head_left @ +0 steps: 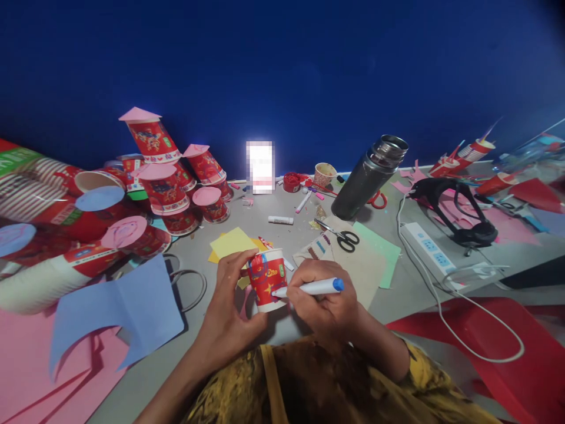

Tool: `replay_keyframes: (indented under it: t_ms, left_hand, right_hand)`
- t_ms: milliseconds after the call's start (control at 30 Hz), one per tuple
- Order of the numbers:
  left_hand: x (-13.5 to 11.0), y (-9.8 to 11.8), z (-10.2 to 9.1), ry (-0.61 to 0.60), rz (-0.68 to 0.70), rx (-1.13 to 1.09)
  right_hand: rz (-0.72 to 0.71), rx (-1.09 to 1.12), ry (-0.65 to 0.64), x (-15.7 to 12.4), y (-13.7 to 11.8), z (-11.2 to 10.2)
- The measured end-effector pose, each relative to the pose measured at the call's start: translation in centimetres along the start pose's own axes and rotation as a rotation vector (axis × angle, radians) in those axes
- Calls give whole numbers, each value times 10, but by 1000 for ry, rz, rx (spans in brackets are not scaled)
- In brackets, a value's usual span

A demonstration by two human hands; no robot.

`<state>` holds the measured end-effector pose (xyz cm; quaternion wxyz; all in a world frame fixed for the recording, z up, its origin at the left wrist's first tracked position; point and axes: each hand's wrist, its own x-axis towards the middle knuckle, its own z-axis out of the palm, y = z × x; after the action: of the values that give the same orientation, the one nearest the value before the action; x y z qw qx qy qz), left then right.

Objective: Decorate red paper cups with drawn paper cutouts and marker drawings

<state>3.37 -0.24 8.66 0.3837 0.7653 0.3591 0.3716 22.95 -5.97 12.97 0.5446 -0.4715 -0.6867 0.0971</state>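
Note:
A red printed paper cup (pixel 267 277) is gripped by its rim and base in my left hand (pixel 232 294), fingers at the top and thumb near the bottom. My right hand (pixel 326 297) is closed around a white marker (pixel 315 287) with a blue end. The marker's tip meets the cup's side near its lower part, close to a yellow star. Blue marks show on the cup's upper left. Beyond the cup lie yellow paper sheets (pixel 233 240), and a capped white marker (pixel 281 220) rests farther back.
Stacked red cups with pink paper tops (pixel 165 191) stand at left, near blue paper (pixel 119 312). Black-handled scissors (pixel 346 240), a dark flask (pixel 366 179), a power strip (pixel 428 250) with a looping white cable and a black head strap (pixel 459 212) are at right.

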Motion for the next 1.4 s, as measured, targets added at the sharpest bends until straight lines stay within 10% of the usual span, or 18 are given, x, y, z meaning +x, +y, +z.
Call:
replay_keyframes:
  t_ms: [1400]
  left_hand:
    - [0, 4, -3, -72, 25, 143]
  right_hand:
    - [47, -31, -24, -6, 8, 5]
